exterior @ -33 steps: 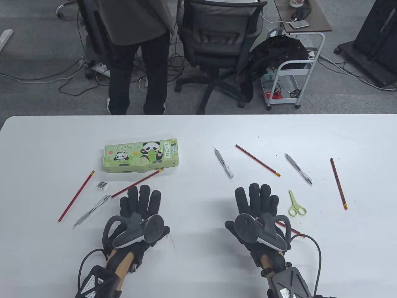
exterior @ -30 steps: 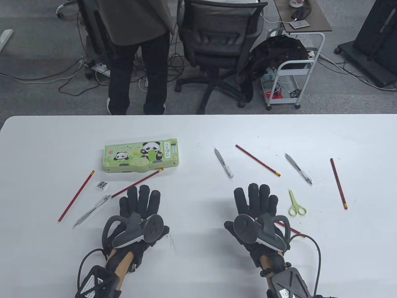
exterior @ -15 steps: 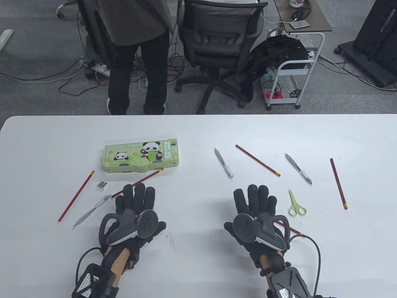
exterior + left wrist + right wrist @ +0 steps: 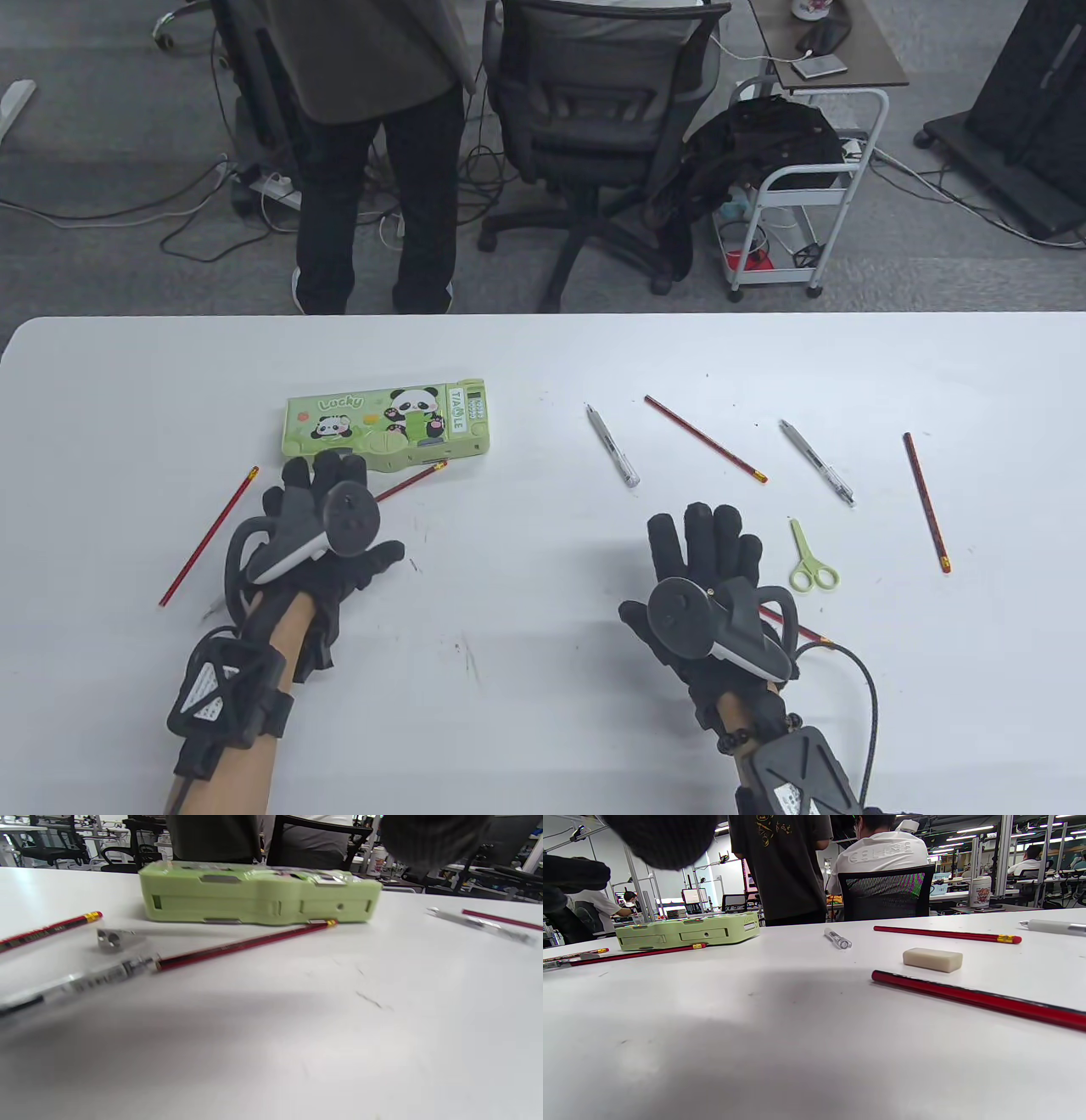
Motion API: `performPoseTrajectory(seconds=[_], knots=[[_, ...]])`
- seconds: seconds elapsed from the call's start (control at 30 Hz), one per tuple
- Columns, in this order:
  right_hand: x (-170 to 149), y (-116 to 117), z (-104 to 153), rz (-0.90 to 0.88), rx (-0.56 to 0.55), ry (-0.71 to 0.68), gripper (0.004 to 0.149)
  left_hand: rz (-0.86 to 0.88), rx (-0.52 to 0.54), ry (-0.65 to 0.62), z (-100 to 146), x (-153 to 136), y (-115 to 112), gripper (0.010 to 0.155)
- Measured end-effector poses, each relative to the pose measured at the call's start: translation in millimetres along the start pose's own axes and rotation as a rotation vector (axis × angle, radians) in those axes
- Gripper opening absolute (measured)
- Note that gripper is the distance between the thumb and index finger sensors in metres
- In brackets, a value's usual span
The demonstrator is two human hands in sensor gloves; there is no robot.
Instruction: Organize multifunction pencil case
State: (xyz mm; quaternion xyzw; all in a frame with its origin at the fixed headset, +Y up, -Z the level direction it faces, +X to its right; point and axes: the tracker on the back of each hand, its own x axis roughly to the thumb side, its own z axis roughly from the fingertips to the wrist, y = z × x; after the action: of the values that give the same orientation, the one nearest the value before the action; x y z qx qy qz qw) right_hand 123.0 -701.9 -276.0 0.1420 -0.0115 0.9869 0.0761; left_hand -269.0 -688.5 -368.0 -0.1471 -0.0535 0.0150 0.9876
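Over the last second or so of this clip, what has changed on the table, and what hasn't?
The left hand has moved forward and left toward the green pencil case, now covering the sharpener and pen; it grips nothing visible. The right hand stays flat on the table. Case, pencils, pens and scissors lie where they were.

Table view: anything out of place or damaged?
Nothing looks damaged. The green pencil case lies closed, while pencils, pens, the scissors, a sharpener and an eraser lie scattered loose on the table.
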Motion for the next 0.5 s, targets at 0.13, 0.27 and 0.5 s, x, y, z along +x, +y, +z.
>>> performPoseTrajectory(seconds=[0.13,0.27,0.5], knots=[[2,1,-1,0.004,0.002,-0.007,0.095,0.024,-0.006,0.037,-21,-26,25,0.107],[3,2,0,0.005,0.003,-0.01,0.095,0.047,-0.008,0.079,-37,-50,42,0.109],[4,2,-1,0.009,0.005,-0.012,0.094,0.067,-0.017,0.14,-63,-83,61,0.113]])
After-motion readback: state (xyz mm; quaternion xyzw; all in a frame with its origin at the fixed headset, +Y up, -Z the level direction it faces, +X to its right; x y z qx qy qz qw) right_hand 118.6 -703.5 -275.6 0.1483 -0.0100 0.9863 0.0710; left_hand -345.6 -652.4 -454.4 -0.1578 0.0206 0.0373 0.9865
